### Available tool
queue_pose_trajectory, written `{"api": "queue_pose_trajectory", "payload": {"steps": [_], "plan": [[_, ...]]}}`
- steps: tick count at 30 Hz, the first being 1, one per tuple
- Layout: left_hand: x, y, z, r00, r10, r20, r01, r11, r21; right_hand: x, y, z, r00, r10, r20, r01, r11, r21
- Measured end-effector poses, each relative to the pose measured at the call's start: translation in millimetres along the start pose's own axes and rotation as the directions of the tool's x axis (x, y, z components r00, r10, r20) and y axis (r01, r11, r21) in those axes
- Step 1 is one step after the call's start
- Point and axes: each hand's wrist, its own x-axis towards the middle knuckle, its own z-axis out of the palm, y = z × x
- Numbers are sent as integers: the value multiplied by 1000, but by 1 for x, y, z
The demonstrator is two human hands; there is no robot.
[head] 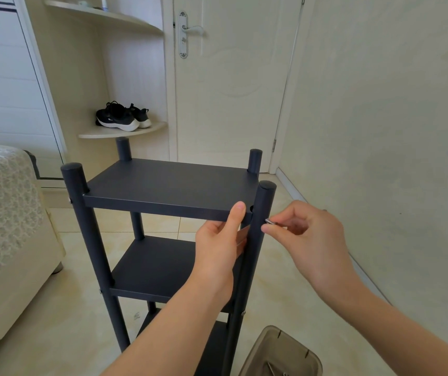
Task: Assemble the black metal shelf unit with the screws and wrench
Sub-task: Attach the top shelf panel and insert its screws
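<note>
Screw (269,221) sits pinched by my right hand (308,236), its tip at the near right post (264,202) of the shelf unit (157,267), centre frame; my left hand (218,249) grips the top shelf (168,183) edge beside it, likely keeping holes aligned
</note>
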Motion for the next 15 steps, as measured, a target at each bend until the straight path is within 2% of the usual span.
{"api": "queue_pose_trajectory", "payload": {"steps": [2,3,7,12,15], "plan": [[0,1,-1,1000,-2,8,2,1000,-9,-1,-1,0,997,-76,12,77,989,-129],[0,1,-1,1000,-2,13,2,1000,-15,0,-1,-1,996,-86,16,88,986,-140],[-1,3,0,1000,2,12,-2,1000,-21,5,-1,-2,998,-63,-6,63,998,-30],[-2,4,0,1000,2,-16,-3,1000,-13,3,2,-1,999,-40,-32,38,999,-36],[-1,6,2,1000,-3,-28,3,1000,-14,2,4,-1,999,-48,4,48,997,-53]]}}
